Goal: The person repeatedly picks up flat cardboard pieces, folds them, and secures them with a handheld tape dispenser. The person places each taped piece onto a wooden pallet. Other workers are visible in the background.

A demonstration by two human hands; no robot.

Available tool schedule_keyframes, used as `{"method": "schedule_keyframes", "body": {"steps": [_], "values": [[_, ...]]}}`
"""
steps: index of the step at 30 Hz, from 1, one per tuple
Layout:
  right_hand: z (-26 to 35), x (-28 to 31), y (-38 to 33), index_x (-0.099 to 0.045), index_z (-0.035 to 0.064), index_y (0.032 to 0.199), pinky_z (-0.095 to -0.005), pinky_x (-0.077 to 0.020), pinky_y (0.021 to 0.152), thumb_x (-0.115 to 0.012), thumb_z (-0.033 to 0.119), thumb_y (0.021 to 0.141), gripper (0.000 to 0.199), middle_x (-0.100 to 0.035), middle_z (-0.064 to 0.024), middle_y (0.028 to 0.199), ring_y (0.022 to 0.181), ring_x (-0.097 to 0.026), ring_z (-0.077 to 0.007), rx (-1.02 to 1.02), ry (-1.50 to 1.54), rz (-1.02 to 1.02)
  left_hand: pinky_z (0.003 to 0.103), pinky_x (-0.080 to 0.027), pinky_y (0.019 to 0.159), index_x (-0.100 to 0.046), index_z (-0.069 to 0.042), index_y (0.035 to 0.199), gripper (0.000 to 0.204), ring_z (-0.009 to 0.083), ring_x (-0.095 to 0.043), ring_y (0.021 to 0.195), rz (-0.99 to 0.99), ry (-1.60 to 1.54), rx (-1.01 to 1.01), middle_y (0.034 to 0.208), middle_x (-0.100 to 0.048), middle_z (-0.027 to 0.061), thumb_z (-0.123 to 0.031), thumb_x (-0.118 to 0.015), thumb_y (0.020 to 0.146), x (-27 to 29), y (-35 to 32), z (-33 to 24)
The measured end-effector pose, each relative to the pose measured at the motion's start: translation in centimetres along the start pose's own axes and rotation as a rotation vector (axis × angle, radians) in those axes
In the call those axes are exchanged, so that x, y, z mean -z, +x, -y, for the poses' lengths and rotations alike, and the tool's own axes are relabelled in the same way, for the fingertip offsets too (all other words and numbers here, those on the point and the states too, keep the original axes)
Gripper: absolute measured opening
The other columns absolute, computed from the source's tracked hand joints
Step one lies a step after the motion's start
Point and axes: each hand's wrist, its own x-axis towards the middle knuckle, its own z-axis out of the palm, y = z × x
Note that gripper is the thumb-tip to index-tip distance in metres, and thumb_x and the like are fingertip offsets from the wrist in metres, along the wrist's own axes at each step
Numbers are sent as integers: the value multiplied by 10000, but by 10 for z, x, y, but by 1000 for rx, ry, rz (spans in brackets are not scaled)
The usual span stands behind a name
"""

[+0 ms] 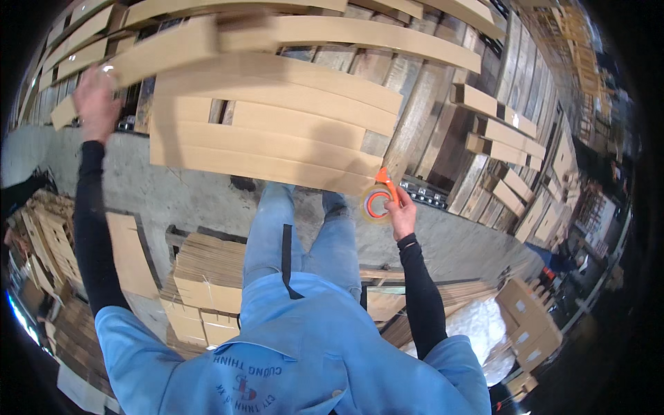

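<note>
My right hand [402, 213] is closed round the handle of an orange tape dispenser [384, 181] carrying a roll of clear tape [373, 205]. It is just off the near edge of a flat cardboard sheet [263, 145], which has fold lines and a small slot. At the far left my left hand [97, 104], somewhat blurred, grips the left end of a long narrow cardboard box [166, 52]. The box is tilted above the sheet, its right end smeared by motion.
Slatted wooden pallets [422, 104] bear the sheet and more long cardboard boxes [373, 38]. Shorter narrow boxes [508, 142] lie to the right. Behind me, stacked flat cardboard [207, 273] and a white plastic-wrapped bundle [477, 328] stand on the concrete floor [200, 200].
</note>
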Motion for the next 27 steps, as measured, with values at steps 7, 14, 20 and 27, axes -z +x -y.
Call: {"method": "schedule_keyframes", "body": {"steps": [7, 14, 20, 27], "values": [[-23, 28, 41, -570, 5, 1340, -346, -545, 879, -563, 6, 907, 433, -661, -60, 1173, 1041, -646, -180, -31, 726, -142, 590, -226, 1209, -539, -54, 1389, 1027, 469, -221, 1499, 571, -85, -269, 1643, -217, 243, -435, -950, 529, -17, -35, -136], [-10, -3, 135, -620, 6, 1237, -343, -524, 881, -577, 34, 895, 346, -663, -51, 1099, 1017, -630, -172, 6, 758, -209, 707, -167, 1181, -611, -147, 1151, 522, 481, -157, 1523, 477, -322, -531, 1669, -121, 257, -190, -817, 673, -91, -143, -301], [6, -26, 174, -589, -28, 1354, -309, -506, 876, -584, -7, 864, 490, -675, -61, 1155, 1007, -630, -161, 109, 725, -183, 600, -340, 1152, -612, -100, 1113, 352, 435, -358, 1442, 425, -511, -542, 1600, -332, 196, -12, -676, 778, -51, -156, -274], [-2, -25, 181, -569, -11, 1386, -381, -461, 1011, -682, 179, 895, 539, -650, -156, 1295, 1170, -614, -285, 397, -111, -510, 482, -491, 1034, -676, -43, 1027, 275, 348, -623, 1200, 354, -713, -348, 1301, -667, 121, 25, -624, 766, 13, -164, -231]]}}
